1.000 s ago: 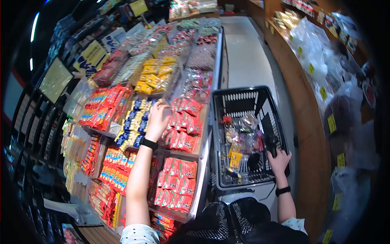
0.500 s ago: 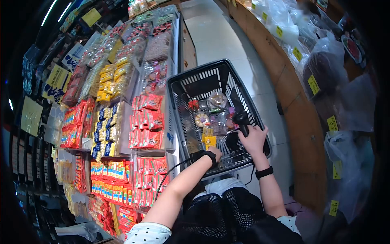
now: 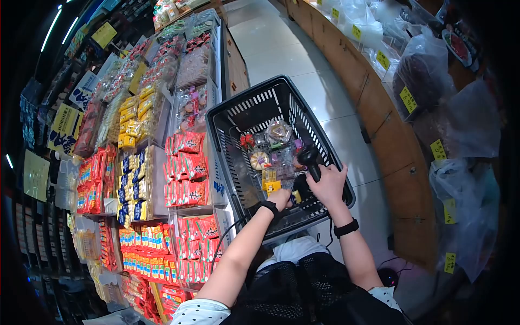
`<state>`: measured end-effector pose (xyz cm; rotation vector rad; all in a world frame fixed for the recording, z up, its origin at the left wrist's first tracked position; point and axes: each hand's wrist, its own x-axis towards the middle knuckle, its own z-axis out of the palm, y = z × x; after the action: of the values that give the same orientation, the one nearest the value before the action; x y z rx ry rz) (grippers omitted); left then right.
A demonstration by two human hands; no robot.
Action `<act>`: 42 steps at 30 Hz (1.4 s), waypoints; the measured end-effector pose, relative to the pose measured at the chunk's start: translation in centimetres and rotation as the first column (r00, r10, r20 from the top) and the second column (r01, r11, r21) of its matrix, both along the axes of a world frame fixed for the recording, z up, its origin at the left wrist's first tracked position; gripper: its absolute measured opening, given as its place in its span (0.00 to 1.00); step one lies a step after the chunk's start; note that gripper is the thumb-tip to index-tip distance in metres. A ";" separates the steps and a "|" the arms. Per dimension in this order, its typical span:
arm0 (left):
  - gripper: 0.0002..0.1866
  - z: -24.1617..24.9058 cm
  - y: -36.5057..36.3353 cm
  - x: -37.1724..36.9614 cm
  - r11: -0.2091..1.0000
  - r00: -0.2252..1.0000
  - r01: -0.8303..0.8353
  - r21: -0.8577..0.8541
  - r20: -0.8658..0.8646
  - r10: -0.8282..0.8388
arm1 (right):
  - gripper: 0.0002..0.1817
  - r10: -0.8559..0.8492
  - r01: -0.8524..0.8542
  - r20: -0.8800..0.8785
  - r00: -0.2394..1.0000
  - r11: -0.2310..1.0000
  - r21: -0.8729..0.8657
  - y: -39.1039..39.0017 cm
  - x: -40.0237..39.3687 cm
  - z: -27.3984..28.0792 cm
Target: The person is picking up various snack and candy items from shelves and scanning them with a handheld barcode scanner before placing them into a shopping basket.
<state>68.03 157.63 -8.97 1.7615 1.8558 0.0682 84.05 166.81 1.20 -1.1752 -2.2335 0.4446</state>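
Inside the black shopping basket (image 3: 254, 97), my left hand (image 3: 279, 198) is low over the near part, its fingers closed. A small yellow-and-blue snack packet (image 3: 296, 197) shows at its fingertips. Just beyond lie yellow packets (image 3: 271, 186), a round pastry (image 3: 260, 160) in clear wrap, a clear-wrapped item (image 3: 279, 132) and a red item (image 3: 247, 141). My right hand (image 3: 329, 187) is wrapped round a black handle (image 3: 310, 158) with a rounded head, at the basket's right side. The palm side of both hands is hidden.
To the left, tiered display bins hold red packets (image 3: 187, 168), blue-and-gold packets (image 3: 132, 187) and yellow packets (image 3: 130, 122). A wooden counter (image 3: 379, 119) with clear bags (image 3: 422, 81) and yellow labels runs along the right. Pale floor tiles (image 3: 281, 49) stretch between them.
My left hand has moved slightly farther into the basket, and the yellow-and-blue packet now shows at its fingertips. The view has shifted a little; my right hand still grips the handle.
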 end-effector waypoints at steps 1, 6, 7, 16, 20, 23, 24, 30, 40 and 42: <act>0.12 1.3 0.3 0.4 1.000 1.000 0.004 0.002 0.001 -0.004 | 0.15 -0.004 0.004 0.003 1.000 1.000 0.003 -0.1 0.0 -0.1; 0.14 2.6 2.4 -0.9 0.613 0.644 -0.740 0.277 0.552 0.529 | 0.17 -0.008 0.011 0.060 0.998 0.999 -0.051 -0.1 -0.2 0.6; 0.12 0.5 2.8 -2.6 0.493 0.466 -0.844 0.211 0.743 0.480 | 0.17 -0.011 0.014 0.059 0.998 0.999 -0.047 -0.1 -0.3 0.7; 0.26 5.0 1.9 -6.8 0.779 -0.798 -0.365 -0.511 0.602 0.021 | 0.17 -0.021 0.022 -0.031 0.999 1.000 0.009 -0.6 -1.1 0.4; 0.44 7.9 2.1 -6.3 0.741 -0.731 -0.352 -0.572 0.662 0.164 | 0.19 -0.001 0.000 -0.074 0.997 1.000 -0.016 -1.0 -1.1 0.8; 0.45 9.3 2.0 -6.0 0.699 -0.700 -0.363 -0.616 0.676 0.232 | 0.20 0.021 -0.027 -0.121 0.992 0.998 -0.049 -1.4 -0.8 0.6; 0.44 8.1 2.0 -6.6 0.753 -0.702 -0.310 -0.580 0.674 0.230 | 0.20 0.036 -0.041 -0.123 0.992 0.998 -0.038 -1.4 -0.7 0.5; 0.38 7.7 2.9 -6.2 0.786 -0.705 -0.269 -0.557 0.670 0.233 | 0.20 0.163 -0.175 -0.140 0.977 0.981 -0.084 -0.6 0.1 0.9; 0.38 6.4 1.8 -4.7 0.762 -0.586 -0.389 -0.518 0.777 0.229 | 0.18 0.219 -0.241 -0.156 0.963 0.960 -0.142 -2.1 0.9 1.7; 0.35 6.2 1.3 -4.5 0.751 -0.576 -0.397 -0.528 0.780 0.244 | 0.16 0.211 -0.231 -0.145 0.967 0.963 -0.139 -2.7 1.0 2.1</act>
<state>63.56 158.88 -2.78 0.1162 0.7100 1.5454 85.09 164.08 3.31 -0.9431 -2.2583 0.7743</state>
